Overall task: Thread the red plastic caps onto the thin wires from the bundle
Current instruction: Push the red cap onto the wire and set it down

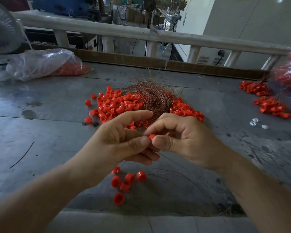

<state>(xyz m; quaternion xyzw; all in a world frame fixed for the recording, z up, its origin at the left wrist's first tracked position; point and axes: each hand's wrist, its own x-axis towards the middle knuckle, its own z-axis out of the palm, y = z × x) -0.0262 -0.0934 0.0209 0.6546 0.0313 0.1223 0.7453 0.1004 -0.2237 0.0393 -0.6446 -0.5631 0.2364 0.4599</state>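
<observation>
Red cap (152,137) pinched between left hand (118,140) and right hand (183,137) above scuffed grey table (49,123).

a factory workshop: a scuffed grey metal bench (57,132) heaped with red caps (114,103), bulk plastic bags (40,64) upper left, industrial fan (149,5) and blue machine (60,5) along the top.

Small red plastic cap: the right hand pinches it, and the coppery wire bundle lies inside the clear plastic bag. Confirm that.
The head view shows the coppery wire bundle on the pile of loose red caps, outside the clear plastic bag. The right hand does pinch the small red plastic cap.
</observation>
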